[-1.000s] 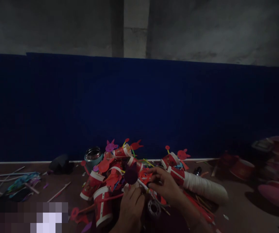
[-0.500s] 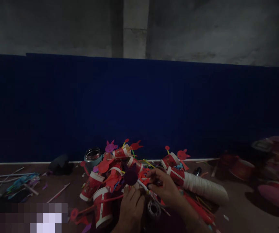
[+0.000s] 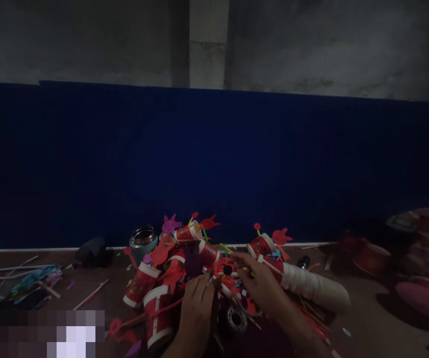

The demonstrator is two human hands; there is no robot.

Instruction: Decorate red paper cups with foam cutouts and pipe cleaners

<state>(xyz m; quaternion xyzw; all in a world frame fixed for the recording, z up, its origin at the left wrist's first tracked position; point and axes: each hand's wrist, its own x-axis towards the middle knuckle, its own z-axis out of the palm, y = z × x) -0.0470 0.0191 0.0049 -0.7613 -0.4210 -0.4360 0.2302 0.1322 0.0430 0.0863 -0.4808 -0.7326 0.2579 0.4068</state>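
blue partition [image 3: 214, 164] behind; red cups [image 3: 161, 325] crowd left hand [image 3: 198, 303], right hand [image 3: 257, 282]; both hands' grip unclear; cup stack [image 3: 317, 289] beside right hand.

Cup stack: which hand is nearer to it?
Right. The right hand is just left of the cup stack, beside its red end; the left hand is farther left, beside a red cup.

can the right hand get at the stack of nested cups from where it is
Probably yes: the right hand is close to the red end of the stack of nested cups, and nothing visible seems to stand between them.
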